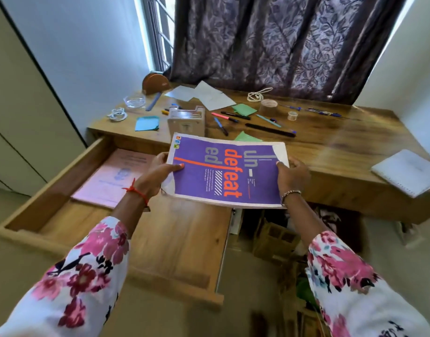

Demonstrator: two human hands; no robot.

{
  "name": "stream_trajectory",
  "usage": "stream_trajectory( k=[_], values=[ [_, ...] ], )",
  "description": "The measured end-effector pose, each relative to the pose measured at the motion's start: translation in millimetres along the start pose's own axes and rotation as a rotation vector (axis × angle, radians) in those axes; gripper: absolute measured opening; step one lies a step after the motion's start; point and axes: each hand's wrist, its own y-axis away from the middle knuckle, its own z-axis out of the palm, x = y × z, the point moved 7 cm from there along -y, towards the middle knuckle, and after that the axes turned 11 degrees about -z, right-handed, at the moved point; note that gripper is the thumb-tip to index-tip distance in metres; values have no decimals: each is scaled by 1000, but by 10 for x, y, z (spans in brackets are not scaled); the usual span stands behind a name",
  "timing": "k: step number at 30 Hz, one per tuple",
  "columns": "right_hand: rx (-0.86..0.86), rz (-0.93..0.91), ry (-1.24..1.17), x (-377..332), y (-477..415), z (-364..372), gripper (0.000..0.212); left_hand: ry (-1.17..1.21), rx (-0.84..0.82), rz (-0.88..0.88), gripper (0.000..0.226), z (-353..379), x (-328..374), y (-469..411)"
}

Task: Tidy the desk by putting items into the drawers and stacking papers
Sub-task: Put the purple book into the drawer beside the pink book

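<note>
The left hand [160, 169] and right hand [293, 172] hold a purple magazine [227, 173] over the tabletop's [330, 147] front edge and the open drawer [179, 239]. Each grip is clamped on one side edge, thumb on the cover. A pink folder [116, 178] lies in the drawer.

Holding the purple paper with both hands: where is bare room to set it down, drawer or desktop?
Open drawer: bare wood floor right of and nearer than the pink folder. Desk: a bare stretch between the black ruler and the white notebook. Crowded: the back left, around the white organizer, pens and sticky notes.
</note>
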Motion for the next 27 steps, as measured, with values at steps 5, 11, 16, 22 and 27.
stream_trajectory(
  k=[5, 11, 16, 22, 27],
  values=[
    [-6, -47, -36, -211, 633, 158, 36, -74, -3, 2, 36, -622, -227, 199],
    [-62, -81, -3, -311, 1050, 459, 33, -157, 25, -7, 22, -1050, -448, 253],
    [-75, -74, 45, -248, 1228, 811, 31, -217, 85, -1, 26, -1310, -618, 54],
    [-83, -32, 135, -96, 1248, 1287, 32, -283, 42, -14, 32, -1458, -734, -380],
    [-89, -44, 255, -26, 1171, 1599, 34, -397, -67, -8, 59, -1407, -785, -800]
  ],
)
